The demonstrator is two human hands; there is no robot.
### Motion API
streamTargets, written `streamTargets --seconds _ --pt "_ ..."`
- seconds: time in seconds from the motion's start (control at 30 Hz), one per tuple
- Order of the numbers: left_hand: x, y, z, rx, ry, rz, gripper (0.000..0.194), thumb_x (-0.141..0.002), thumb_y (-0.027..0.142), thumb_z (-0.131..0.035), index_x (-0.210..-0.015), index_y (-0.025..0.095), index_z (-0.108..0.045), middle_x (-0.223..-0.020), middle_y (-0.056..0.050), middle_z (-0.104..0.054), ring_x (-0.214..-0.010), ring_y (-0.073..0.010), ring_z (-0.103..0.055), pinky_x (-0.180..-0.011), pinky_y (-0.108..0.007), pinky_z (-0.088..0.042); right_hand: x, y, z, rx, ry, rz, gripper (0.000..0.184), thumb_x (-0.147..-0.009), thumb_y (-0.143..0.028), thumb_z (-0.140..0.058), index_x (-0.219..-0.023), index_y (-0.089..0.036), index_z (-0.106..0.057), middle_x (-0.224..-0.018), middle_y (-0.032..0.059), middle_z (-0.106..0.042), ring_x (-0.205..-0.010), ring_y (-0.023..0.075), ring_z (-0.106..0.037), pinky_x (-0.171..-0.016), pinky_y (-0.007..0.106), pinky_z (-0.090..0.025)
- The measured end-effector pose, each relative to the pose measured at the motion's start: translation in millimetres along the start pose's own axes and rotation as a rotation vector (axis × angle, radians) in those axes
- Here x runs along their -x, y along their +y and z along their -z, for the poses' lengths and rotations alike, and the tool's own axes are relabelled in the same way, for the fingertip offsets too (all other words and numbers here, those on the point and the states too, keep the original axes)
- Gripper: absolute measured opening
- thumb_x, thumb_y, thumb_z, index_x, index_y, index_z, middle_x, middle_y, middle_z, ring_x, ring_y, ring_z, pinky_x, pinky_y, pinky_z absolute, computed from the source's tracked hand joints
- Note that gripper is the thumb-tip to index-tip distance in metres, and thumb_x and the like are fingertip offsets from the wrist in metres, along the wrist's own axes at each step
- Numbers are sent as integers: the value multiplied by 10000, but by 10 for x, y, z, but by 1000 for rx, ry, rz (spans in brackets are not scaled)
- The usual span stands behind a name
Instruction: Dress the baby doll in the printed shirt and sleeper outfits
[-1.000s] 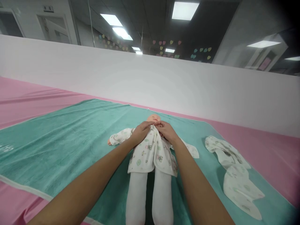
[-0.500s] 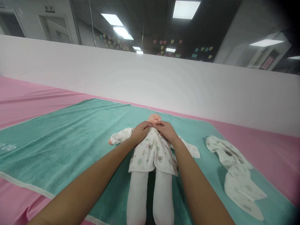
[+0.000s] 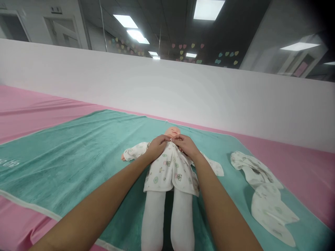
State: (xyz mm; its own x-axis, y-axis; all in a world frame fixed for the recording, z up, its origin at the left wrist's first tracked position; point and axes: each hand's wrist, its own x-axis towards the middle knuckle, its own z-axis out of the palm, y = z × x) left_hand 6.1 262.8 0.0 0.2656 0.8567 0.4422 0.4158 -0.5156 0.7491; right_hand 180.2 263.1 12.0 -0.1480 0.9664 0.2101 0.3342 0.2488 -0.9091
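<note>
A baby doll (image 3: 172,131) lies on its back on a teal blanket (image 3: 86,153), head away from me, with white legs stretched toward me. It wears a white baby jacket (image 3: 162,170) with small green and brown prints, its front edges meeting at the neck and parting lower down. At the collar, just below the chin, my left hand (image 3: 157,146) pinches the left front edge. My right hand (image 3: 185,144) pinches the collar's other side, its fingertips close to the left ones. My fingers hide the exact spot where the edges meet.
Crumpled printed baby trousers (image 3: 264,188) lie on the blanket to the right. Pink sheeting (image 3: 295,160) shows around the blanket. Behind the doll's head rises a low white wall (image 3: 157,87) with a mirror or glass (image 3: 183,28) above it.
Both hands stay at the collar with only tiny finger movements. The doll and the clothes have not moved; the view has shifted very slightly.
</note>
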Motion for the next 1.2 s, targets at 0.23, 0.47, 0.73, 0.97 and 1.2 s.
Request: streamTargets --seconds 0.23,0.47,0.73,0.97,1.2 --pt "11 17 6 4 0 4 284 -811 188 -350 -920 235 -608 -1094 21 -623 -1034 -163 -544 -960 -309 -402 -6 4 -2 -11 13 -25 234 -700 -399 -610 -815 -195 -610 -558 -45 -499 -429 74 -410 -402 198 -293" --pt "17 27 11 -2 -6 4 298 -818 188 -350 -954 239 -610 -1090 24 -625 -1024 -163 -548 -944 -298 -409 4 -1 1 -15 6 -14 246 -719 -430 -596 -816 -205 -588 -578 -48 -486 -432 71 -411 -399 190 -282" --pt "15 19 11 -10 -2 -2 302 -813 189 -351 -952 240 -614 -1086 27 -626 -1023 -160 -548 -953 -296 -403 5 -21 -2 -20 14 -19 265 -722 -451 -592 -823 -205 -583 -594 -51 -486 -431 65 -399 -409 194 -290" --pt "18 32 11 -2 2 9 308 -810 182 -353 -960 244 -615 -1083 26 -629 -1024 -162 -548 -956 -301 -405 7 -23 -1 -42 6 -24 265 -717 -449 -601 -809 -202 -580 -601 -49 -486 -438 63 -400 -405 196 -286" --pt "14 28 12 1 1 27 290 -813 197 -362 -946 244 -615 -1076 23 -632 -1019 -170 -552 -956 -313 -407 -7 16 4 -43 21 -18 260 -718 -436 -594 -815 -195 -589 -577 -42 -493 -440 68 -408 -416 196 -298"
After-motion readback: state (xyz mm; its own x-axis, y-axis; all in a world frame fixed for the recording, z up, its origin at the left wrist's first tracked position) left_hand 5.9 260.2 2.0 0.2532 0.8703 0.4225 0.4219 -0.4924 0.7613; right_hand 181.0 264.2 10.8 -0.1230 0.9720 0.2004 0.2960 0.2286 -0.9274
